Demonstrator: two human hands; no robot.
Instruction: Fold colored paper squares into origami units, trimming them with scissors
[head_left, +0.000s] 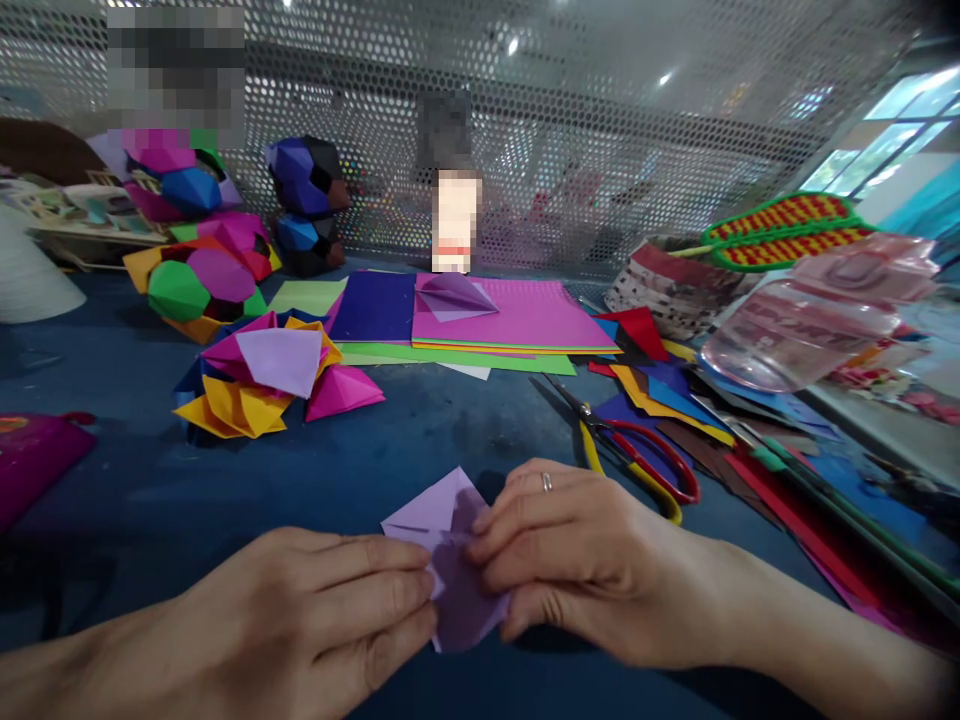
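A folded piece of lilac paper [448,545] sits low over the blue table [420,430], pinched from both sides. My left hand [315,610] grips its left edge with thumb and fingertips. My right hand [577,560], with a ring on one finger, presses its right side, the fingers closed over the fold. The lower part of the paper is partly hidden by my fingers.
Scissors with red and yellow handles [637,460] lie just right of my hands. A pile of folded paper units [270,380] lies at left, a stack of coloured sheets [480,320] behind, loose sheets [750,440] and a clear plastic container [795,330] at right. Paper polyhedra [202,260] stand before a perforated screen.
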